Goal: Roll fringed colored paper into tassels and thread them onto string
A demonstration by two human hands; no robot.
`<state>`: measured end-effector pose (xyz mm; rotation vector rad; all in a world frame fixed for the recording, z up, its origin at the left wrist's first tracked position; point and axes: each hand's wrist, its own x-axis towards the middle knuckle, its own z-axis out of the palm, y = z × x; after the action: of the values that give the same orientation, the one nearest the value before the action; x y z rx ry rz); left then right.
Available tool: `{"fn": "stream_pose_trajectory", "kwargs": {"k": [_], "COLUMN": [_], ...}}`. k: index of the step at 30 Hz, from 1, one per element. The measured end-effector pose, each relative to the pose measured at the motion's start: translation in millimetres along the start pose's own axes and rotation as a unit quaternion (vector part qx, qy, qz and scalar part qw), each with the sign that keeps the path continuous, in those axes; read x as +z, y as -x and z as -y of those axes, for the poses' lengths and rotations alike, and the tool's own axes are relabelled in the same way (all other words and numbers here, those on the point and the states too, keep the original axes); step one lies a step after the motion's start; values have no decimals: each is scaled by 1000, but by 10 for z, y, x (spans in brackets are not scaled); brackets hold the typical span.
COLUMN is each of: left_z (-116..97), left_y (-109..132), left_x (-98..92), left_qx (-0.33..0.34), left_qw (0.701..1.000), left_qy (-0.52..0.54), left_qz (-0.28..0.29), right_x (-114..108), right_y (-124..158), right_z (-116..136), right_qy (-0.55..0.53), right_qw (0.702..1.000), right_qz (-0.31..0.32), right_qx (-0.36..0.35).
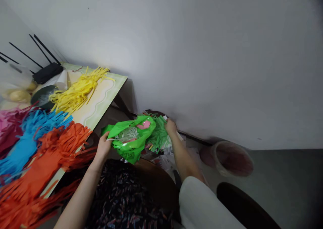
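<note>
A bright green plastic bag (pixel 132 153) hangs open in front of me, with clear stringy material (pixel 128 134) and a pink piece (pixel 143 124) showing at its mouth. My left hand (pixel 103 147) is closed on the bag's left edge, along with a thin white strand. To the right of the bag, my right hand (pixel 171 128) is closed at the edge of a bundle of green fringed strips (pixel 159 135). Its fingertips are partly hidden, and a small white piece shows beside them.
At left, a table (pixel 99 109) bears yellow fringe (pixel 78 91), blue fringe (pixel 25 145), orange fringe (pixel 50 155), pink fringe (pixel 12 121) and a black router (pixel 47 72). A lined wastebasket (pixel 233 160) stands right, by the wall. Scraps lie beneath my right arm.
</note>
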<state>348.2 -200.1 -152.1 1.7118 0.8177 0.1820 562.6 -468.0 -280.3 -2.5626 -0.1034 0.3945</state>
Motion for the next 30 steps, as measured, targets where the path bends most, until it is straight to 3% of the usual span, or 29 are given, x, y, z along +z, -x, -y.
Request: {"fn": "stream_pose_trajectory", "kwargs": {"k": [4,9,11,14,17,20,23,26,27,28,30], "left_z": [-194,-481,-531,-480,-331,-219,-269,-510,-620,-736,-963], "left_y": [58,24,-31,-115,-150,-116,17,363,540,743,1175], "left_x": [127,476,672,982,1223,1280,1053,507,280,50,-365], "left_qx": [19,60,67,54,24,-2,4,63,103,203,375], "left_qw": [999,981,973,978,981,976,974,984,986,974,906], "left_qy": [22,179,214,172,106,35,-17,-42,-52,-88,-147], "left_qz": [19,34,52,101,164,215,226,164,120,45,-130], "right_x": [-291,-1153,-1541,-1999,-2219,-2232,-2143,-2022,-1974,-1922,-1798], "right_y": [125,534,754,1051,1240,1334,1391,1471,1512,1565,1703], "right_z": [130,393,551,814,1046,1232,1434,1745,1884,2042,2400], "right_qy": [-27,-58,-64,-83,-88,-90,-119,-146,-152,-157,-175], "right_qw": [998,982,958,903,880,877,880,878,872,863,840], "right_qz": [-38,-149,-254,-390,-417,-389,-323,-223,-192,-163,-103], "right_qx": [-34,-103,-121,-159,-211,-268,-327,-398,-425,-451,-504]}}
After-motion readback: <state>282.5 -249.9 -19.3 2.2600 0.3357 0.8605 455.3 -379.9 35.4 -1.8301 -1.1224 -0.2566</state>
